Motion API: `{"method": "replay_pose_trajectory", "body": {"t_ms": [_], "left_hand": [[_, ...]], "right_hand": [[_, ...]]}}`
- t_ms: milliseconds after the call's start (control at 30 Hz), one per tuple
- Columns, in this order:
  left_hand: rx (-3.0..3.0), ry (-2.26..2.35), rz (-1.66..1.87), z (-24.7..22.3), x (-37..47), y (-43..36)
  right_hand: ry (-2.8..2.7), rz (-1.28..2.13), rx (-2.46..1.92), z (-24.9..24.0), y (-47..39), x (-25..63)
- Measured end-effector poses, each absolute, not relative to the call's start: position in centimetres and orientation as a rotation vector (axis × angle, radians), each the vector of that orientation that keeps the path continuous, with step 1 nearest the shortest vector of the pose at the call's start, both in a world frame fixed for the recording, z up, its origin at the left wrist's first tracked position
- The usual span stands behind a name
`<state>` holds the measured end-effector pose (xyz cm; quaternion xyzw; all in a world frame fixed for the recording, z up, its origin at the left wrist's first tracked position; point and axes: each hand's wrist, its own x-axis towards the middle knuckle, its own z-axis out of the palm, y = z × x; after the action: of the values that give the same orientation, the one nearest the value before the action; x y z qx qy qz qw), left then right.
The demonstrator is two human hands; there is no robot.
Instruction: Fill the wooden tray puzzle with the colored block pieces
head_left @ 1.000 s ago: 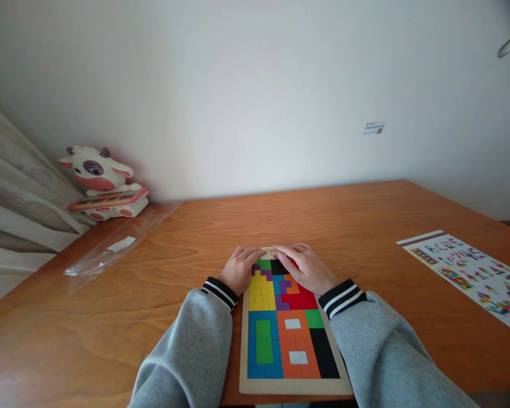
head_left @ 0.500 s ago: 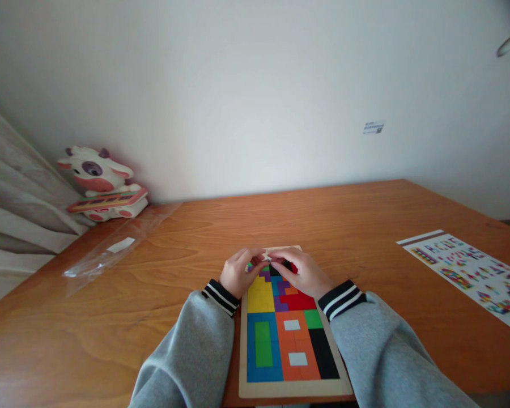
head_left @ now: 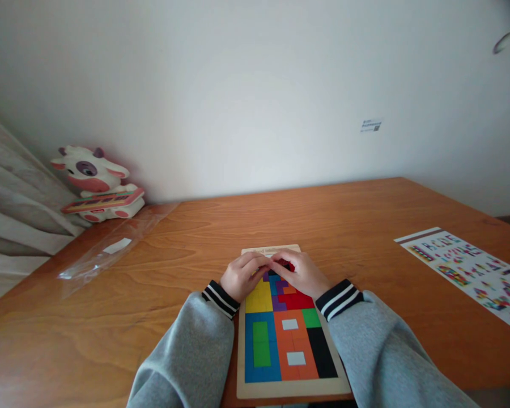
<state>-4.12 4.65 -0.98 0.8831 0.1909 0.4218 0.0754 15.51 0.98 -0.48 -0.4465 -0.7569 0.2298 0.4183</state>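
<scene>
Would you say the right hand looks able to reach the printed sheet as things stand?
Probably yes: from the right hand over the puzzle board, flat tabletop runs to the printed sheet, with nothing visibly blocking.

The orange-brown wooden surface [head_left: 344, 221] shows grain under a smooth, faint sheen. At its near edge, the pale rectangular wooden board [head_left: 293, 389] looks matt, its flat multicoloured blocks [head_left: 295, 341] smooth. Toward the left edge, the clear plastic bag [head_left: 100, 256] is glossy and crinkled; at the far left corner, the white-and-pink cow-shaped toy [head_left: 96, 180] resembles smooth plastic. The printed white sheet [head_left: 471, 273] near the right edge looks like smooth paper. The grey sleeves [head_left: 185, 351] are matt cloth.
</scene>
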Motion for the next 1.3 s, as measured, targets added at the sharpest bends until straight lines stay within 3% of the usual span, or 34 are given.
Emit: {"method": "replay_pose_trajectory", "body": {"t_ms": [200,500,933,1300], "left_hand": [[2.704,0.686,1.245,-1.0,-4.1,4.7],[2.715,0.736,0.777,-1.7,-4.3,5.2],[2.715,0.743,0.832,-1.6,-4.2,5.0],[2.698,0.756,0.831,-1.8,-4.2,5.1]], "right_hand": [[-1.868,0.522,-1.113,-0.7,1.0,15.5],[-1.783,0.376,-1.326,-2.0,2.5,18.2],[-1.929,0.118,-1.437,-3.0,2.9,17.3],[-1.778,0.232,-1.500,-3.8,3.2,17.3]]}}
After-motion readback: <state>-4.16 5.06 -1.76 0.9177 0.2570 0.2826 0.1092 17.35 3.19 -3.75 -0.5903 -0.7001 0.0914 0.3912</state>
